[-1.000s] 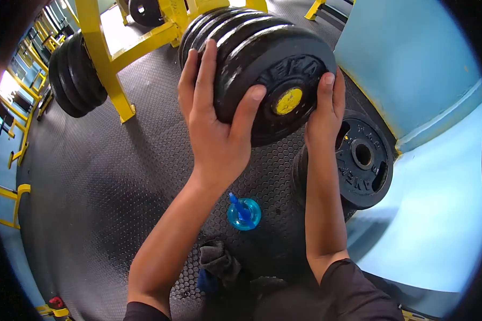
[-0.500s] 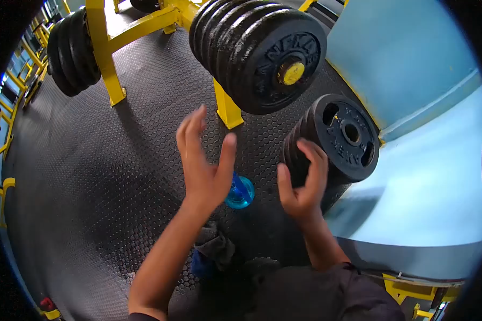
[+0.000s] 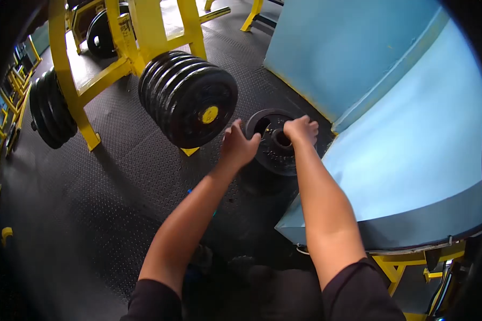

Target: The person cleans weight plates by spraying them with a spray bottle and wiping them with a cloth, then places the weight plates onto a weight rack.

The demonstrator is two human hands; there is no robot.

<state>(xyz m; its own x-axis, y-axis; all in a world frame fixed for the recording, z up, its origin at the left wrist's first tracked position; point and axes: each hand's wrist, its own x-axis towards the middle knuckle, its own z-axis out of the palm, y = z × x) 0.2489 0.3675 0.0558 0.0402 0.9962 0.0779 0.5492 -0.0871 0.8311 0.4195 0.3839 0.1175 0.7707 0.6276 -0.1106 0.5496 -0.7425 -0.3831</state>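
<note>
black textured rubber flooring (image 3: 139, 182) covers the area, meeting a light-blue wall (image 3: 332, 53) toward 1 o'clock; yellow plate rack (image 3: 61, 48) toward 10 o'clock, loaded black plates (image 3: 206, 91) on its near peg at 11.

black weight plate with hand slots (image 3: 268, 152): low by the floor, near view centre, toward 2 o'clock. too dark beneath to tell what it rests on.

left hand (image 3: 240, 143): at the plate's 9 o'clock, thumb loosely spread from the fingers. cannot tell whether the thumb touches the rim. right hand (image 3: 303, 131): at the plate's 2 o'clock, fingers bent at the far edge; cannot tell whether they pinch it.

risks (judgement):
- uneven lift. hands look unmatched, the right seemingly further onto the plate than the left; one side could rise first and the plate tip toward 9.
- pinched fingers. if fingertips go under the rim and the hold slips, the weight would come down on them.
- knock against the rack's loaded plates, which sit just beyond the left hand; cause would be a swing toward 11.
- scraped right knuckles, with the wall base close by at 1 to 2 o'clock.
- strained back or shoulders, since both arms reach well forward.
</note>
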